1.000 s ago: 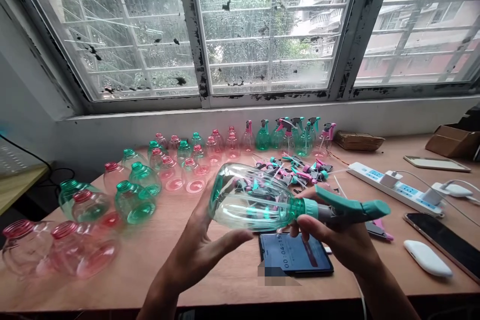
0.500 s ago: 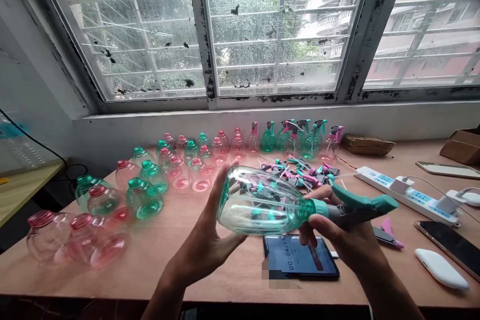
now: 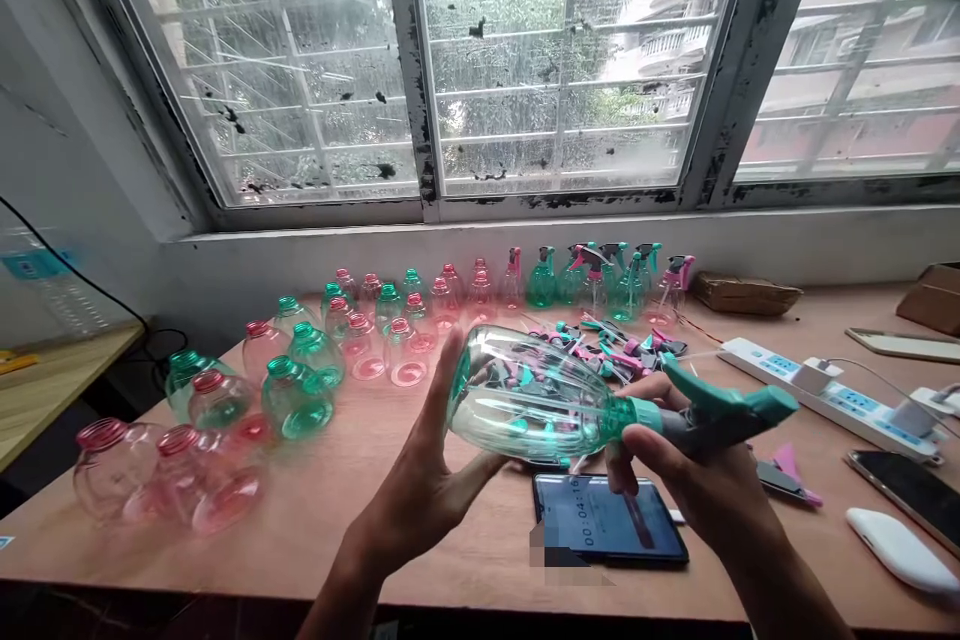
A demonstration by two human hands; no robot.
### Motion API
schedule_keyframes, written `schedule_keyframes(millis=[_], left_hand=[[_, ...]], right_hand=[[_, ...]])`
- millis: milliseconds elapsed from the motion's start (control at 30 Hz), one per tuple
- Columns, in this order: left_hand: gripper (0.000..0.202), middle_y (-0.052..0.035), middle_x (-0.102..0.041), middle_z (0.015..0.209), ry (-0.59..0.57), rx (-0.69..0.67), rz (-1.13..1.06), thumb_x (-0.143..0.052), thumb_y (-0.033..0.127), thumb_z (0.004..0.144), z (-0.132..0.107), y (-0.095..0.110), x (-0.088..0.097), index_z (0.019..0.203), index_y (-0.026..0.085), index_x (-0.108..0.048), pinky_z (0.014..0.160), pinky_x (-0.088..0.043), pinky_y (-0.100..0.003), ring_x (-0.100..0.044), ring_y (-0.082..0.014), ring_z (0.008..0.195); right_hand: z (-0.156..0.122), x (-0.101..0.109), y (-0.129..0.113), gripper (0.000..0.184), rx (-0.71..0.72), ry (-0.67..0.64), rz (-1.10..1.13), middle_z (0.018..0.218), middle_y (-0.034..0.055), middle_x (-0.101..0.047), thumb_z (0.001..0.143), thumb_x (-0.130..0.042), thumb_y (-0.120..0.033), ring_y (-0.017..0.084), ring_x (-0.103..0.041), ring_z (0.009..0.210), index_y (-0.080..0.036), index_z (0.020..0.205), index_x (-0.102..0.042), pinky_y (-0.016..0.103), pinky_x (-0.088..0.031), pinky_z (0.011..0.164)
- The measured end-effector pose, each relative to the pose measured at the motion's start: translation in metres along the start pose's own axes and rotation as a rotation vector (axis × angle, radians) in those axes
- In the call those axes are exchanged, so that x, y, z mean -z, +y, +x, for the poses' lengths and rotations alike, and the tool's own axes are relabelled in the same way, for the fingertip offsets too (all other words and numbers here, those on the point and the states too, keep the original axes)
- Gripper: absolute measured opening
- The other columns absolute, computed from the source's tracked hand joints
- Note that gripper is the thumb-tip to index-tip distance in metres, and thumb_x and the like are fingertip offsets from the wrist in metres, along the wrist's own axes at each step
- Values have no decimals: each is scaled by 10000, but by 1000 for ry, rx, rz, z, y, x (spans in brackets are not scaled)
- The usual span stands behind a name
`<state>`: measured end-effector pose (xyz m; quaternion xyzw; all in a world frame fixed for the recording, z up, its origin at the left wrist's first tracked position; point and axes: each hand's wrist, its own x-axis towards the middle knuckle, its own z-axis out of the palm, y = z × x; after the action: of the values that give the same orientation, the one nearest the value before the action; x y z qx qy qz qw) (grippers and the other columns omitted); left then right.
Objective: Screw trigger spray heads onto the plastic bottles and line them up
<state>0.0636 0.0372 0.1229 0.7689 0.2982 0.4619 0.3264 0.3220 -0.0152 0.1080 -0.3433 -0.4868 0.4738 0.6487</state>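
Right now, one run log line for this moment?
left hand: cupping base of clear green plastic spray bottle | right hand: gripping near its teal collar | bottle: sideways, teal and grey sprayer attached

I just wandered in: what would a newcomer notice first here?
Probably the green-tinted spray bottle held sideways at center, right hand at its neck, left hand at its base. Behind it lies a jumble of pink and teal spray heads. Pink and green headless bottles crowd the left side.
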Motion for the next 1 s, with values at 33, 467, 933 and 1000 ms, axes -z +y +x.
schedule_keyframes(millis=[33,467,933,1000], left_hand=[[1150,-28,-355,1805,-11,11,-34,-877,379,892,1,2,-1,1706,549,-82,1319,-367,-637,-463,-392,1594],[1254,-18,-405,1781,26,-30,-6,-974,334,781,2,5,-3,1684,586,-141,1288,-427,-613,-469,-380,1593],[1252,-64,-411,1770,-27,-43,-8,-981,353,768,4,9,-1,1711,498,-171,1319,-367,-646,-468,-410,1584],[1190,-71,-408,1771,-30,-51,0,-966,352,790,5,9,-1,1705,485,-217,1302,-415,-614,-482,-401,1577]], right_hand=[[0,0,0,315,-1,6,-22,603,-5,-766,896,-912,-423,185,-683,498,-247,1033,-690,180,-387,280],[1,1,-1,357,47,13,-69,607,-5,-793,870,-932,-477,178,-691,505,-259,1036,-703,242,-508,431],[-1,0,-2,365,5,27,-88,607,3,-781,865,-935,-428,185,-685,485,-242,1043,-677,169,-351,283],[-2,0,-3,370,11,27,-90,608,1,-783,864,-937,-427,190,-689,489,-244,1057,-680,178,-363,284]])
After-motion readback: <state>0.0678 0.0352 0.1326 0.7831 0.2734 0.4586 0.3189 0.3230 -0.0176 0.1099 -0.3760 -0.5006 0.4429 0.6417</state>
